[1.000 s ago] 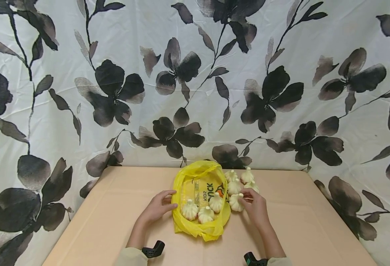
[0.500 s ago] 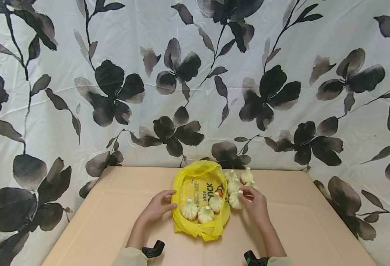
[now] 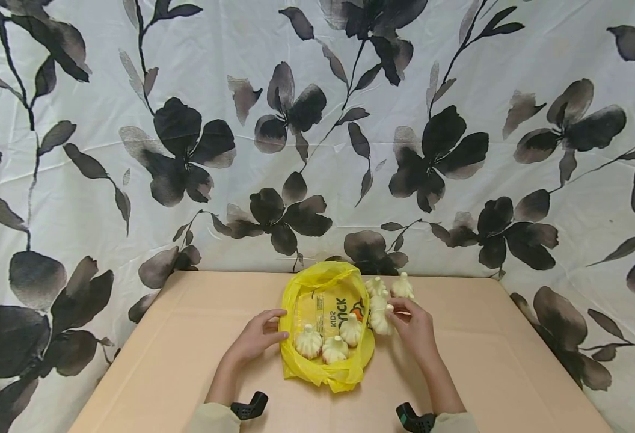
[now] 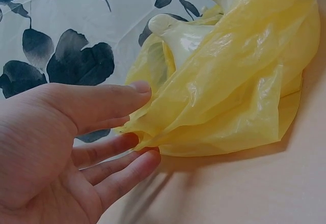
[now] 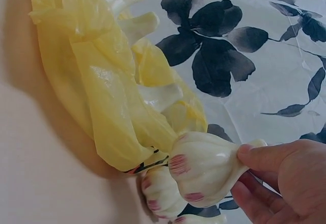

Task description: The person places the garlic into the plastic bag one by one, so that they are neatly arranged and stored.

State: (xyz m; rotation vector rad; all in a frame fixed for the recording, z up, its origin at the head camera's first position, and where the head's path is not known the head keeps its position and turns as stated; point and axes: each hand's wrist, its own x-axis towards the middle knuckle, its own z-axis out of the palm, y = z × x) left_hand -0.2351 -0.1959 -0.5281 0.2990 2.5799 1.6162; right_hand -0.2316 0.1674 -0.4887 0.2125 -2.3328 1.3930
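A yellow plastic bag [image 3: 325,376] lies with its mouth opened toward me, three garlic bulbs [image 3: 308,343] inside on its printed wall. My left hand [image 3: 258,334] pinches the bag's left edge between thumb and fingers, and the left wrist view shows the folds [image 4: 147,127] gathered there. On the other side, my right hand [image 3: 416,329] holds another garlic bulb [image 5: 204,165] by its stem, beside the bag's right rim. In the right wrist view this bulb is pale with pinkish streaks at its base, and it overlaps further bulbs [image 5: 162,192] behind it.
Several more garlic bulbs [image 3: 402,287] stand just beyond my right hand, along the bag's right side. The tan table [image 3: 214,294] ends at a white curtain [image 3: 317,180] with dark flowers. A black device [image 3: 249,406] sits on each wrist.
My right hand has lifted its garlic bulb slightly and brought it a little toward the bag, now covering a bulb behind. My left hand and the bag have stayed still.
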